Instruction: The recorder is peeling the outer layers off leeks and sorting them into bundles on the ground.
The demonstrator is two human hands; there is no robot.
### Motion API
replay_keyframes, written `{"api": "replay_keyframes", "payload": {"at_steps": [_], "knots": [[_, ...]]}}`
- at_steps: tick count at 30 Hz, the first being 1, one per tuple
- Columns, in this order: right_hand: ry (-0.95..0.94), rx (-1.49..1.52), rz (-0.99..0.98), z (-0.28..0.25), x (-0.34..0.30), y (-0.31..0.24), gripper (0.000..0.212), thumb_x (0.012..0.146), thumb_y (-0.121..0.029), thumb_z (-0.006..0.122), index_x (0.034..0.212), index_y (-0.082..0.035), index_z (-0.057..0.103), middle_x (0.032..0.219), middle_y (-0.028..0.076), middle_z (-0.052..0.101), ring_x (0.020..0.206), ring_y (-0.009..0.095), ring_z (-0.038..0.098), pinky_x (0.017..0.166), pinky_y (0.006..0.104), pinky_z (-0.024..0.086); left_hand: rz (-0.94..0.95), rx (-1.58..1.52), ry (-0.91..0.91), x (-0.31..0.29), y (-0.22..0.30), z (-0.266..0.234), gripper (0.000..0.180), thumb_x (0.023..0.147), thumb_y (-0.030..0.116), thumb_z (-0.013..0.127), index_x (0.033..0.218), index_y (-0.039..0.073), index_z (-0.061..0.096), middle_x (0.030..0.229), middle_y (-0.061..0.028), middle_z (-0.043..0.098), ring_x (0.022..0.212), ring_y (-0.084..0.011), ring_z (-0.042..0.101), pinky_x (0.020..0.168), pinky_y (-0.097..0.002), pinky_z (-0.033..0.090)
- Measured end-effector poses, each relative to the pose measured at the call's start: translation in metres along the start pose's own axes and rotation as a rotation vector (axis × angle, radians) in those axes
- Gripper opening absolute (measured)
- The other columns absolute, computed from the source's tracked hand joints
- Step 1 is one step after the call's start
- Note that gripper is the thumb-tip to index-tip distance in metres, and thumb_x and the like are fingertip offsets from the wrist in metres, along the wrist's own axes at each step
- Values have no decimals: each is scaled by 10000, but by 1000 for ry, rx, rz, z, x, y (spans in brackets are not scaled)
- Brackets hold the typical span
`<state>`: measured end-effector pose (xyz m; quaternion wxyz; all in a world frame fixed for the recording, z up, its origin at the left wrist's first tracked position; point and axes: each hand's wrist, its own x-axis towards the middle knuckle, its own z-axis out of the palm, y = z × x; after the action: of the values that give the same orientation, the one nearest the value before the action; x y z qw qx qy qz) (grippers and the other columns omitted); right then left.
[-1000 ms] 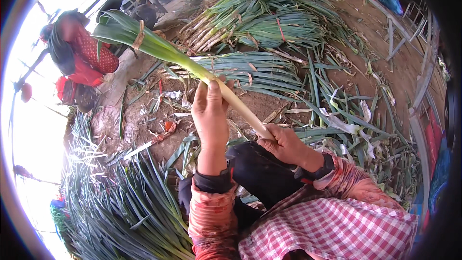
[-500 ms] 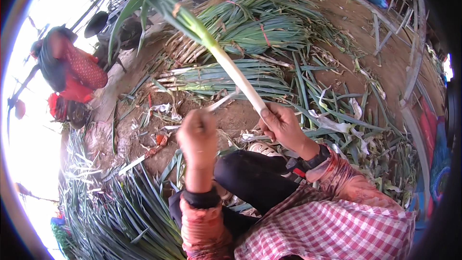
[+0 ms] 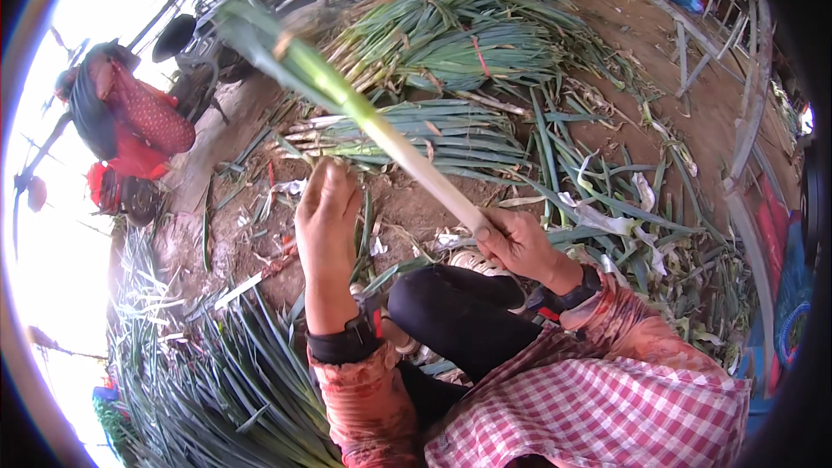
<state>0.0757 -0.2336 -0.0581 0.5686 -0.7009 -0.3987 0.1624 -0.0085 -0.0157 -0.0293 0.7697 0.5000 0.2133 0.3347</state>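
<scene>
A long green onion (image 3: 394,140) slants up and to the left, its white lower end gripped in my right hand (image 3: 523,245). Its green leaf tops are blurred at the upper left. My left hand (image 3: 328,212) is raised beside the stalk, apart from it, with the fingers pressed together; whether a bit of peel is between the fingertips I cannot make out. Behind the stalk lies a row of green onions (image 3: 433,134) on the soil. Bound bundles (image 3: 485,52) are heaped farther back.
Many loose green onions (image 3: 225,381) lie at the lower left. Peeled leaves and scraps (image 3: 607,221) litter the ground to my right. Another person in red dotted clothing (image 3: 152,121) is at the far left. A metal frame (image 3: 741,147) runs along the right side.
My left hand, which was by the stalk with a pale strip of peel, has moved left and up, away from it. The green onion has tipped farther to the left.
</scene>
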Motion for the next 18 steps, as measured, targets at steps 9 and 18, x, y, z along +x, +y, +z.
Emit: {"api": "replay_keyframes", "payload": {"at_steps": [9, 18], "knots": [[125, -372, -307, 35, 44, -10, 269, 767, -252, 563, 936, -57, 490, 594, 148, 537, 541, 307, 550, 436, 366, 410, 76, -264, 28, -4, 12, 1, 180, 810, 128, 517, 914, -8, 460, 828, -129, 561, 807, -228, 572, 698, -335, 485], [146, -207, -330, 58, 75, -18, 148, 794, -211, 520, 785, -64, 507, 567, 168, 503, 532, 336, 512, 442, 373, 379, 181, -255, 5, -9, 17, 7, 232, 801, 137, 530, 964, -8, 448, 845, -144, 559, 826, -253, 569, 722, -334, 481]]}}
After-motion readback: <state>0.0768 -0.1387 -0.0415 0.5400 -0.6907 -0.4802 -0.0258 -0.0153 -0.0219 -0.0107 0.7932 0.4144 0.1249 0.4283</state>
